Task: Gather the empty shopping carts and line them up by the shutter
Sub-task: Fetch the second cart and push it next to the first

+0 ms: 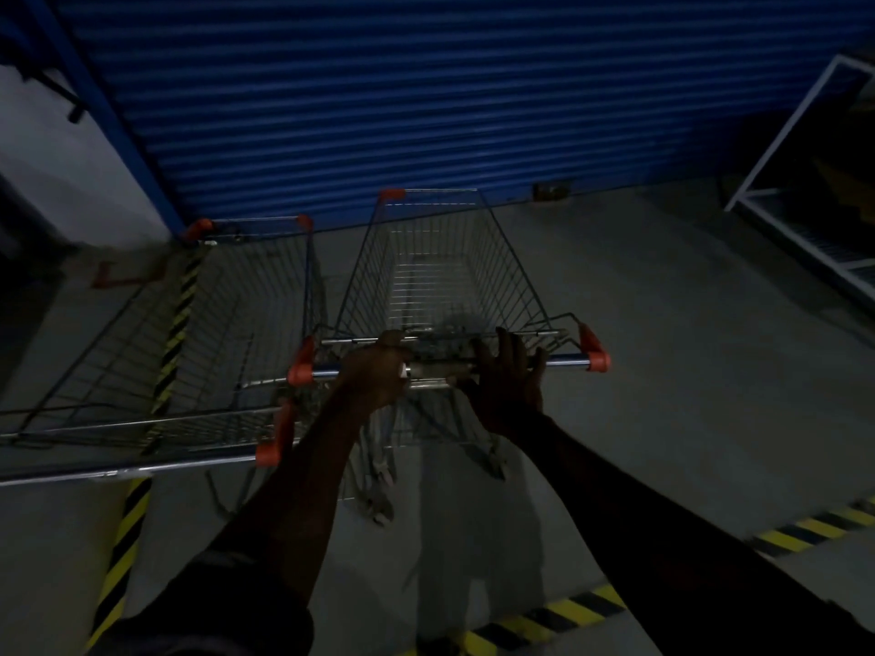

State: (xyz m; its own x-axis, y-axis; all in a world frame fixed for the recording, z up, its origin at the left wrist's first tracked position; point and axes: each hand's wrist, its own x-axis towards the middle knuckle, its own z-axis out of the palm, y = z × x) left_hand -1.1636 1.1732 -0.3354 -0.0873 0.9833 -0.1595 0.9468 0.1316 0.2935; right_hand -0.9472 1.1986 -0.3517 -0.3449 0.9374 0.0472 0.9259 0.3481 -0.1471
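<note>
SHUTTER LINE-UP: An empty shopping cart (440,281) is pictured on a dim concrete floor (686,348), faced toward the blue shutter (426,87) and set just beside a second cart (199,324) parked on its left. The handle bar (566,359) is gripped by the left hand (374,369), with fingers curled round it. The right hand (509,376) is laid against the bar with fingers apparently straight, pressing rather than clasping, though the light is poor.

For a tidy row, it is judged that the push should be made straight and slow. Equal pressure should be given by both hands, the gap to the neighbour held narrow without the baskets being clipped, and the two noses brought level.

The cart's long axis is run from the handle, nearest the person, to its narrow nose. The nose is pointed at the shutter, near its foot but apart from it. The second cart is set roughly parallel.
</note>
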